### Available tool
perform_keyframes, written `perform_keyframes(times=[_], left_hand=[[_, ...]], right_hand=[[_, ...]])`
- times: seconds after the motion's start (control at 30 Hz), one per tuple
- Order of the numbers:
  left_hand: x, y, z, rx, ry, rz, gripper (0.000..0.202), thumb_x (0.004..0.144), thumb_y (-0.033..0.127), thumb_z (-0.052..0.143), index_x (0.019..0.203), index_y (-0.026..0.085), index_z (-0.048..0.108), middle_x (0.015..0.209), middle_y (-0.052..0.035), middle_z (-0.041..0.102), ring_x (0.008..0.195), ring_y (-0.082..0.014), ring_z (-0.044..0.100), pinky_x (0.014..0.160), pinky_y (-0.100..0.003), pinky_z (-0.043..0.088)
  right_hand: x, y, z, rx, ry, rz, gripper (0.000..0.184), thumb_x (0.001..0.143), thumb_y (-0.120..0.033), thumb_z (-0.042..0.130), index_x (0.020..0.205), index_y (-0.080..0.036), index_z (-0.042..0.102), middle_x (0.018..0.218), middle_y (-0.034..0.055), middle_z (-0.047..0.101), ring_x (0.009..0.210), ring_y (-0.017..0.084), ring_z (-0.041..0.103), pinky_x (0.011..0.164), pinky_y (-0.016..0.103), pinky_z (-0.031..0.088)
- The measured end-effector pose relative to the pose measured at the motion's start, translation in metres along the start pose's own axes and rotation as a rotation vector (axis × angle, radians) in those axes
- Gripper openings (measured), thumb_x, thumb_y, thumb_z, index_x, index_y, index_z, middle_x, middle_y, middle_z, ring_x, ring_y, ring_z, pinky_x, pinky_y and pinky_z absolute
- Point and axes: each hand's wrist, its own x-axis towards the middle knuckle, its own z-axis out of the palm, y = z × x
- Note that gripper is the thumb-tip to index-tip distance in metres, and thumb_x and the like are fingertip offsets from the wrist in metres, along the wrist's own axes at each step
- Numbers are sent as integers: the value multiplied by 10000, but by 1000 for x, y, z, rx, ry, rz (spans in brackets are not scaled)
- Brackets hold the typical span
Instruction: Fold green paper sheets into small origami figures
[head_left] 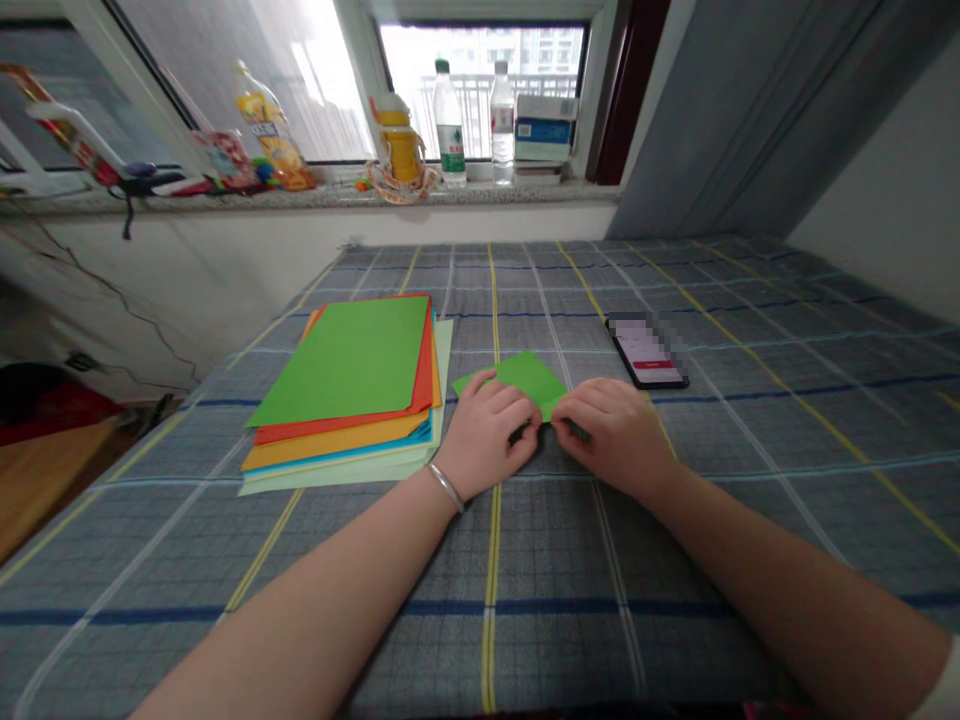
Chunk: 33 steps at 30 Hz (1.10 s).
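A small green sheet of paper lies on the checked cloth in front of me. My left hand, with a silver bangle on the wrist, rests on its near left part with the fingers curled and pinching the near edge. My right hand pinches the same edge from the right; the two sets of fingertips almost meet. The near part of the sheet is hidden under both hands.
A stack of coloured paper, green on top, lies to the left. A phone with its screen lit lies to the right. Bottles and boxes line the windowsill. A grey curtain hangs at right.
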Motion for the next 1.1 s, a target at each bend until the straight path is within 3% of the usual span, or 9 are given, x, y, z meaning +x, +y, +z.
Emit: perform_keyframes(times=[0.33,1.1], left_hand=[[2,4,1,176,-18,5,67,776,182,512,744,210,565,729,-10,589,768,-190,518,984,-414,368],[1,-10,-11,142,-61,-95,33,736,179,527,722,200,507,731,1,557,744,-177,484,919,-381,367]], right_hand=[[2,-4,-1,22,-18,-5,138,849,-192,508,758,-222,608,812,41,678,857,207,583,800,354,410],[-2,15,-9,20,68,-10,79,739,-132,559,750,-209,575,865,38,689,827,210,607,771,355,437]])
